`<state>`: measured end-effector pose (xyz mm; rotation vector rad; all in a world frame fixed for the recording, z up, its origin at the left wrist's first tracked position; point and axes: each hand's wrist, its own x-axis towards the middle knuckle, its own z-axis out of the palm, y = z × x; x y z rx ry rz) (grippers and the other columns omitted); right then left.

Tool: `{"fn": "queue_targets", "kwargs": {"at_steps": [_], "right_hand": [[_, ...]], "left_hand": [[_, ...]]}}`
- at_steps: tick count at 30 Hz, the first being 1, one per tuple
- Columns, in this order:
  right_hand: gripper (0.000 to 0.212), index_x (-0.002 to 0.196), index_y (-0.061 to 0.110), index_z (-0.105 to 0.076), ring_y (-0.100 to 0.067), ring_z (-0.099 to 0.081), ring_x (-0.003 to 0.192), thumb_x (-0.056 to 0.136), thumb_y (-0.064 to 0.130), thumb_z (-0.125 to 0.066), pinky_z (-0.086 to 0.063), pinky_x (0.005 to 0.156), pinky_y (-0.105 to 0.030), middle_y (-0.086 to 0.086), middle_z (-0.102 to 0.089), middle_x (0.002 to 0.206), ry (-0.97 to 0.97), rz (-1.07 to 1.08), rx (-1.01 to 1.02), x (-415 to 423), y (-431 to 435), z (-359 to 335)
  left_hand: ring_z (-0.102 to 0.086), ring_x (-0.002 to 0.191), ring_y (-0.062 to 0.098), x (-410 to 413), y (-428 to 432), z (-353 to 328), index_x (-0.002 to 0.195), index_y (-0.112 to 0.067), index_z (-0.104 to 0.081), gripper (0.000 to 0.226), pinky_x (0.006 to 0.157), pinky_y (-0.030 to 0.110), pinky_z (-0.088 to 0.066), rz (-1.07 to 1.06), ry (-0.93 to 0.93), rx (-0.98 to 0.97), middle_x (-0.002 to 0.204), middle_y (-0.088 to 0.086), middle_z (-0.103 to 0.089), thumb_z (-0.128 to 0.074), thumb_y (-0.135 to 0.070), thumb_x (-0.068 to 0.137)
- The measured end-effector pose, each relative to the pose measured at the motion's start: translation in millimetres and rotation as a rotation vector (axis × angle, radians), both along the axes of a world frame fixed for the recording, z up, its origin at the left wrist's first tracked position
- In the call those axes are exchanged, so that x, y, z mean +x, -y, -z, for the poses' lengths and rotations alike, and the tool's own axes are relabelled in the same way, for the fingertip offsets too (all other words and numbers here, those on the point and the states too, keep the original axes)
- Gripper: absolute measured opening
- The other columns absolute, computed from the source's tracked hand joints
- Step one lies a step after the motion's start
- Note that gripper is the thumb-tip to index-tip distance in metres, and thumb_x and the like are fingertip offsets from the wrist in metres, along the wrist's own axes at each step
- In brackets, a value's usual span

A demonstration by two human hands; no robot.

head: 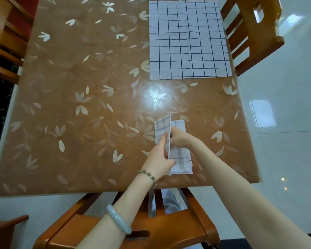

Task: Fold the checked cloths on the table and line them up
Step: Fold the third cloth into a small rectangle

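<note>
A white cloth with dark checks (pixel 188 39) lies spread flat at the far right of the table (pixel 79 105). Near the front edge a second checked cloth (pixel 180 157) is folded into a narrow strip, with one flap standing up along its middle. My left hand (pixel 160 157) holds that raised flap from the left, fingers along the fabric and thumb on its near side. My right hand (pixel 179 138) pinches the flap's top edge from the right. Part of the strip is hidden under both hands.
The table wears a brown glossy cover with pale flower prints and a bright light glare at its centre. Wooden chairs stand at the near edge (pixel 151 229), the far right (pixel 253 33) and the left (pixel 5 42). White tiled floor lies to the right.
</note>
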<state>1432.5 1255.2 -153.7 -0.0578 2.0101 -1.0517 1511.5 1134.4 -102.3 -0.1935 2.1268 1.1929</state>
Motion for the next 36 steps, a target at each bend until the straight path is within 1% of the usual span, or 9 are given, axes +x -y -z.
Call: {"fn": "queue_targets", "kwargs": {"at_steps": [3,6,12,16,23,26,30,32,36], "right_hand": [[0.035,0.116,0.012,-0.060,-0.024,-0.070,0.089,0.083,0.004,-0.063,-0.056,0.076,-0.032,-0.013,-0.070,0.099,0.126,0.658,-0.358,14.6,-33.0,-2.4],[0.026,0.104,0.002,-0.066,-0.024,-0.067,0.079,0.091,0.024,-0.062,-0.058,0.079,-0.036,-0.016,-0.068,0.090,0.075,0.942,-0.332,29.0,-55.5,-5.6],[0.027,0.078,0.006,-0.072,-0.012,-0.055,0.051,0.079,0.034,-0.073,-0.045,0.050,-0.028,0.000,-0.060,0.056,0.031,0.711,-0.008,40.2,-53.1,-3.0],[0.013,0.070,0.010,-0.070,-0.015,-0.059,0.064,0.076,0.022,-0.071,-0.049,0.061,-0.031,0.000,-0.064,0.063,-0.090,0.707,0.136,36.6,-50.4,9.0],[0.016,0.082,0.022,-0.057,-0.017,-0.063,0.083,0.072,0.021,-0.070,-0.055,0.076,-0.038,0.002,-0.064,0.089,-0.130,0.651,0.182,34.8,-53.4,11.3],[0.016,0.086,0.016,-0.057,-0.017,-0.062,0.082,0.074,0.017,-0.068,-0.054,0.071,-0.034,0.001,-0.063,0.088,-0.145,0.652,0.186,36.3,-53.1,11.6],[0.016,0.091,0.010,-0.056,-0.013,-0.056,0.077,0.077,0.013,-0.064,-0.042,0.060,-0.023,0.000,-0.061,0.085,-0.174,0.638,0.186,37.6,-50.9,10.7],[0.014,0.089,0.010,-0.054,-0.017,-0.054,0.076,0.077,0.013,-0.062,-0.042,0.061,-0.026,0.000,-0.058,0.083,-0.219,0.586,0.222,38.2,-50.2,11.8],[0.013,0.081,0.006,-0.053,-0.027,-0.046,0.073,0.071,0.002,-0.060,-0.042,0.059,-0.036,-0.009,-0.050,0.083,-0.755,0.327,0.519,36.5,-42.7,13.7]], "left_hand": [[-0.057,0.073,0.013,2.0,-23.2,13.2,0.150,-0.037,-0.001,0.092,0.057,0.022,-0.050,0.011,-0.019,-0.068,0.099,0.005,-0.056,-0.061,-0.010,0.085],[-0.061,0.082,0.018,-1.2,-40.2,27.1,0.151,-0.034,-0.001,0.092,0.070,0.033,-0.056,-0.006,-0.024,-0.135,0.110,0.006,-0.056,-0.061,-0.014,0.084],[-0.062,0.097,0.030,-9.0,-67.7,35.0,0.141,-0.029,-0.021,0.069,0.079,0.041,-0.055,0.039,-0.065,-0.188,0.119,0.007,-0.050,-0.060,-0.014,0.085],[-0.051,0.118,0.028,-9.2,-66.5,37.4,0.148,-0.017,-0.018,0.073,0.092,0.036,-0.045,0.141,-0.079,-0.177,0.133,0.007,-0.042,-0.057,-0.032,0.089],[-0.049,0.122,0.024,-28.3,2.2,63.9,0.134,-0.006,-0.048,0.043,0.105,0.036,-0.039,0.277,-0.669,-0.492,0.131,0.009,-0.054,-0.039,-0.021,0.095],[-0.041,0.136,0.025,-32.8,15.8,80.0,0.141,-0.004,-0.041,0.056,0.114,0.040,-0.028,0.513,-0.738,-0.624,0.146,0.012,-0.043,-0.026,-0.032,0.095],[0.007,0.145,0.015,-36.4,23.6,89.3,0.149,-0.012,0.004,0.074,0.118,0.040,0.006,0.669,-0.598,-0.677,0.157,0.004,0.008,-0.003,-0.056,0.090],[0.016,0.144,0.014,-36.8,23.1,92.6,0.147,-0.015,0.015,0.077,0.117,0.041,0.010,0.687,-0.571,-0.713,0.156,0.002,0.017,0.007,-0.061,0.085],[0.015,0.145,0.015,-36.2,21.2,94.4,0.146,-0.015,0.018,0.079,0.117,0.045,0.012,0.695,-0.568,-0.744,0.154,0.001,0.021,0.011,-0.063,0.083]]}}
